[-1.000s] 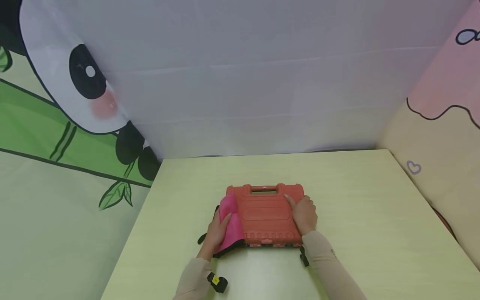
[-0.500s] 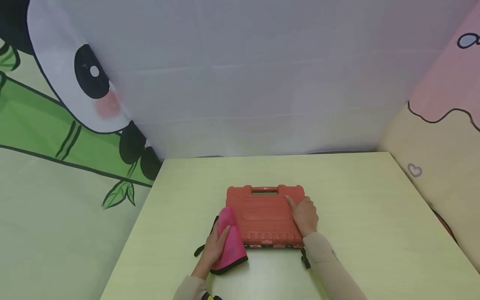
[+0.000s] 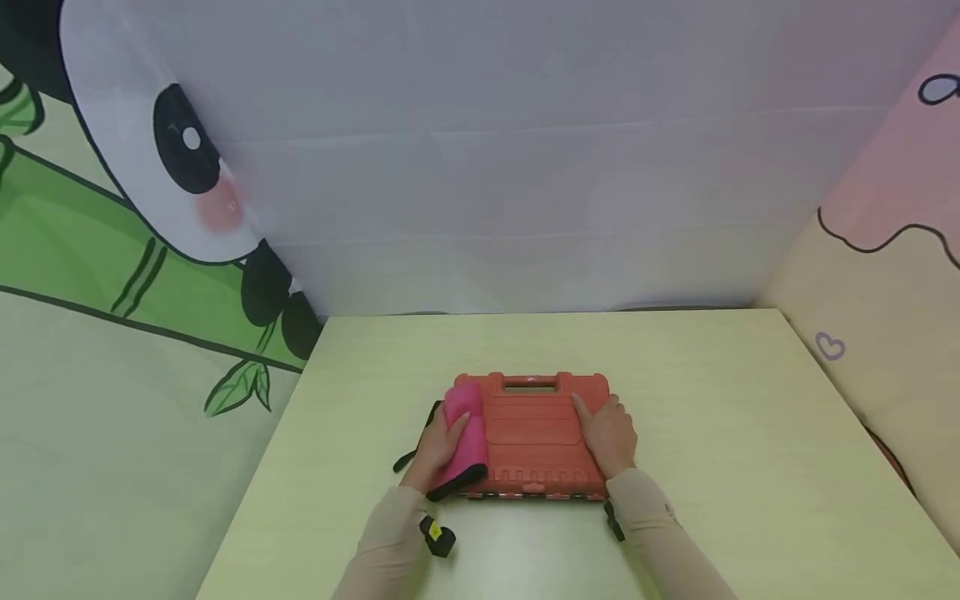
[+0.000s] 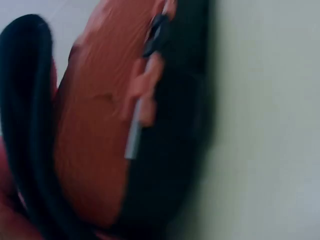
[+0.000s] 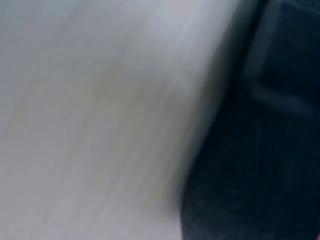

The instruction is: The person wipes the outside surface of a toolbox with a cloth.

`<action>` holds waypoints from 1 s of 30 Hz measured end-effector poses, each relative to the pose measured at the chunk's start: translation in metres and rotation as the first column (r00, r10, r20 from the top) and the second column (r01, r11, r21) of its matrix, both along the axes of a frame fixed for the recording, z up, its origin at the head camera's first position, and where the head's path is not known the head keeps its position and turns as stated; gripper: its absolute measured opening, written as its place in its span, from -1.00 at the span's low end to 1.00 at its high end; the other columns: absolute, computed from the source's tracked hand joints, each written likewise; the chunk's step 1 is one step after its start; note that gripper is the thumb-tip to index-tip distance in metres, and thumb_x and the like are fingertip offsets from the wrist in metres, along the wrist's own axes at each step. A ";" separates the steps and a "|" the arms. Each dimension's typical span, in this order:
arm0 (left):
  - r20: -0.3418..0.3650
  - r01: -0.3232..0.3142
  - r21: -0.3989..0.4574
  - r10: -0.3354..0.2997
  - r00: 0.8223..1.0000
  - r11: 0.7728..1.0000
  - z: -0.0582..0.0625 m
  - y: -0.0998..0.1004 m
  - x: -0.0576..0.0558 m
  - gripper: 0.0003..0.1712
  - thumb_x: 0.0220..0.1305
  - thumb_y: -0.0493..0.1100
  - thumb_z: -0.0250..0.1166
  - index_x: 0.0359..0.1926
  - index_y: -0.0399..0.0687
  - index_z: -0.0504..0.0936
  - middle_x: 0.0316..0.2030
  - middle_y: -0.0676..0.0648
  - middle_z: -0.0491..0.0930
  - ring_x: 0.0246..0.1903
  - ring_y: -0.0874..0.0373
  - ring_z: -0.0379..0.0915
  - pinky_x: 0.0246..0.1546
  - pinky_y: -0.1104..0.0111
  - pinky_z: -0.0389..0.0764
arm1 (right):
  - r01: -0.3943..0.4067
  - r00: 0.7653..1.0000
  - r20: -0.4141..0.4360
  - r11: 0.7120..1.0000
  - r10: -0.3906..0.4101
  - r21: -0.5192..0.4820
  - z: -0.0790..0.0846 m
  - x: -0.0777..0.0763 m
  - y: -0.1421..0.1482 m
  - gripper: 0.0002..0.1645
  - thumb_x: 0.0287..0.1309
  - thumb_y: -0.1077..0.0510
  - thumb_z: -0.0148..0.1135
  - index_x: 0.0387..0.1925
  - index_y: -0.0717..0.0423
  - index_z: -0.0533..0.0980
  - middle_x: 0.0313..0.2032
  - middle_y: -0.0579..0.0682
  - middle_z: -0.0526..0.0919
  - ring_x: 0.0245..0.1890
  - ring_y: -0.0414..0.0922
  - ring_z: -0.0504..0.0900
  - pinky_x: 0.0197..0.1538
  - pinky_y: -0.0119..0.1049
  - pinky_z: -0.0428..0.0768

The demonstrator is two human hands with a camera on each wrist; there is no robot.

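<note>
A red plastic carrying case (image 3: 532, 429) with a dark lower half lies flat on the table, its handle at the far side. My left hand (image 3: 437, 444) grips a folded pink cloth (image 3: 470, 437) with black edging, thumb on top, over the case's left part. The cloth's black edge (image 4: 42, 150) shows close beside the red lid (image 4: 95, 120) in the left wrist view. My right hand (image 3: 610, 432) holds the case's right side, thumb on the lid and fingers over the edge. The right wrist view shows only the dark case side (image 5: 255, 165) and blurred tabletop.
The pale table (image 3: 720, 400) extends around the case on all sides. A grey-white backdrop (image 3: 525, 167) stands behind it, with printed panels at left and right. A black strap (image 3: 405, 460) hangs from the pink cloth beside my left hand.
My left hand pulled the pink cloth toward me along the case's left side, then pushed it back away over the lid. My right hand has kept its hold on the case.
</note>
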State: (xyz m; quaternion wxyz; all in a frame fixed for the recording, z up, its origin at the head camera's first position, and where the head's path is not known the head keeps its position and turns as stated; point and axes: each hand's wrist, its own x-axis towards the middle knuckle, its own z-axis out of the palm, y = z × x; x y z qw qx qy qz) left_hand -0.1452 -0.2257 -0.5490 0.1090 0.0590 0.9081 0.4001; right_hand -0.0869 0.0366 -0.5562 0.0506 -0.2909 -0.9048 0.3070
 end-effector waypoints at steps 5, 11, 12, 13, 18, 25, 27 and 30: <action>0.046 -0.035 0.007 0.034 0.998 0.999 0.006 0.013 -0.018 -0.33 0.36 0.09 -0.02 0.17 -0.44 0.16 -0.29 -0.25 0.45 -0.34 0.01 0.38 -0.35 0.28 0.46 | 0.002 1.000 0.011 1.000 -0.002 0.009 -0.001 0.002 0.003 0.02 0.12 -0.47 -0.14 0.06 0.46 0.25 -0.21 0.35 0.52 -0.25 0.21 0.56 -0.33 0.05 0.56; 0.064 -0.027 0.029 0.025 0.998 0.999 -0.015 0.019 -0.067 -0.27 0.31 0.22 -0.02 0.13 -0.38 0.22 -0.25 -0.26 0.48 -0.30 0.00 0.42 -0.30 0.24 0.49 | 0.013 1.000 -0.007 1.000 -0.013 -0.008 0.000 0.004 0.004 0.05 0.08 -0.48 -0.12 0.09 0.45 0.25 -0.21 0.35 0.55 -0.26 0.20 0.58 -0.33 0.03 0.57; 0.037 -0.013 0.026 0.012 0.999 1.000 -0.034 0.018 -0.083 -0.23 0.28 0.28 -0.02 0.12 -0.36 0.23 -0.25 -0.25 0.48 -0.31 0.02 0.42 -0.32 0.26 0.49 | 0.017 1.000 -0.009 1.000 -0.017 -0.010 0.001 0.004 0.003 0.05 0.08 -0.49 -0.11 0.08 0.44 0.26 -0.22 0.34 0.55 -0.28 0.19 0.59 -0.34 0.02 0.57; 0.003 0.006 0.020 -0.006 1.000 1.000 -0.055 0.016 -0.100 -0.17 0.24 0.35 -0.04 0.12 -0.34 0.22 -0.25 -0.23 0.48 -0.33 0.03 0.42 -0.35 0.28 0.49 | 0.023 1.000 -0.006 1.000 -0.023 -0.012 0.001 0.005 0.003 0.05 0.07 -0.49 -0.11 0.07 0.44 0.26 -0.24 0.34 0.55 -0.30 0.19 0.59 -0.36 0.02 0.56; -0.063 0.049 0.055 -0.045 0.997 0.997 -0.069 0.013 -0.113 -0.15 0.22 0.39 -0.05 0.10 -0.32 0.22 -0.26 -0.19 0.47 -0.34 0.08 0.40 -0.37 0.32 0.46 | 0.045 0.999 0.019 0.999 -0.045 0.000 0.002 0.004 -0.002 0.02 0.09 -0.51 -0.15 0.00 0.42 0.27 -0.25 0.32 0.53 -0.28 0.20 0.57 -0.36 0.05 0.55; 0.049 -0.008 0.035 0.006 0.999 0.999 0.010 0.019 -0.055 -0.31 0.38 0.11 -0.07 0.22 -0.41 0.12 -0.15 -0.34 0.46 -0.22 -0.06 0.40 -0.16 0.17 0.49 | 0.053 0.998 0.015 0.999 -0.053 0.012 0.002 0.003 -0.006 0.02 0.13 -0.48 -0.17 0.05 0.46 0.24 -0.19 0.35 0.49 -0.19 0.24 0.51 -0.27 0.12 0.53; 0.007 0.001 0.002 -0.001 1.000 1.000 0.015 0.019 -0.048 -0.32 0.40 0.08 -0.09 0.21 -0.47 0.12 -0.16 -0.36 0.47 -0.24 -0.07 0.41 -0.16 0.15 0.49 | 0.054 0.998 0.014 0.998 -0.055 0.020 0.002 0.003 -0.007 0.02 0.13 -0.48 -0.17 0.04 0.46 0.23 -0.18 0.36 0.49 -0.18 0.23 0.49 -0.28 0.12 0.53; 0.002 -0.019 -0.001 0.019 1.000 1.000 0.017 0.018 -0.039 -0.33 0.38 0.06 -0.05 0.22 -0.45 0.13 -0.17 -0.34 0.49 -0.26 -0.05 0.42 -0.16 0.13 0.49 | 0.060 0.998 0.013 0.998 -0.060 0.026 0.002 0.003 -0.009 0.01 0.14 -0.47 -0.17 0.05 0.46 0.23 -0.15 0.35 0.48 -0.15 0.21 0.47 -0.26 0.11 0.54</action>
